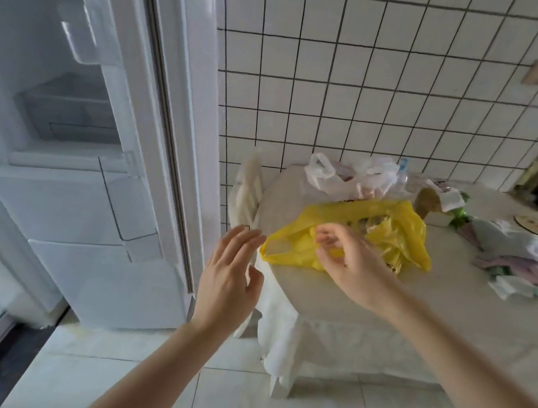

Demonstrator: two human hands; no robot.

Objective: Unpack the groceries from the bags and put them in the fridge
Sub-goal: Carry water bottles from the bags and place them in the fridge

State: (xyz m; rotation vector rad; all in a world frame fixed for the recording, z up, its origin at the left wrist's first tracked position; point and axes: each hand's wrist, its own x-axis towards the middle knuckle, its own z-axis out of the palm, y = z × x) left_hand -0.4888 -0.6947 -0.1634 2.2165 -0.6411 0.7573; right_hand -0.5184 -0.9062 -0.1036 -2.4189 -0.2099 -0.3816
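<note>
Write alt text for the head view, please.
Both hands, left and right, reach open toward a yellow plastic bag on a cloth-covered table; a white bag lies behind it, and the open fridge stands at left.

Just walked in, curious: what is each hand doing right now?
Left hand: open, holding nothing.
Right hand: open, over the yellow bag, gripping nothing.

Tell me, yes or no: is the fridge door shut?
No: the fridge door stands swung open, its inner shelves facing the camera, left of the table.
</note>
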